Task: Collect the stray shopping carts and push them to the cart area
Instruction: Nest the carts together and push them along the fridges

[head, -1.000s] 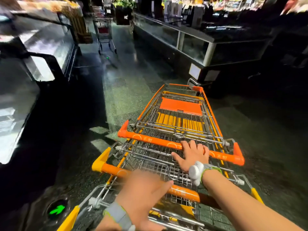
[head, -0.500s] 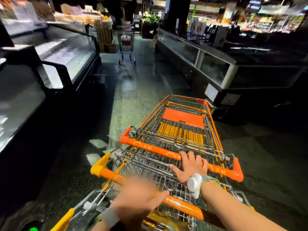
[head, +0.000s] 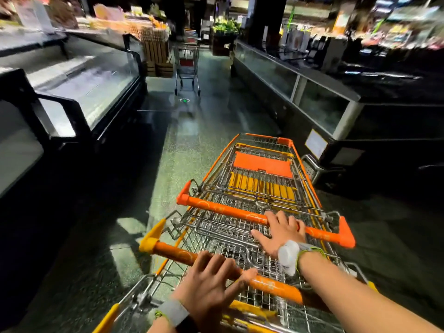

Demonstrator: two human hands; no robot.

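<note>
Nested wire-mesh shopping carts (head: 254, 188) of bright steel rod stand on the speckled, glossy aisle floor (head: 192, 145) between glass-topped freezer cases (head: 96, 92); their baskets hold only folded orange and yellow plastic seat flaps. The left hand (head: 211, 284) lies with fingers spread and straight on the nearer tubular orange handle (head: 175, 254), while the right hand (head: 280, 233) rests flat, fingers extended, on the forward orange handle (head: 228, 210). One stray grey wire cart (head: 187, 66) stands well ahead, beside wooden crates (head: 157, 56).

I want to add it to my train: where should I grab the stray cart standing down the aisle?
Take the stray cart by its top handle bar. Which end carries it is too blurred to tell from here; it stands upright in the aisle between the freezer cases.
</note>
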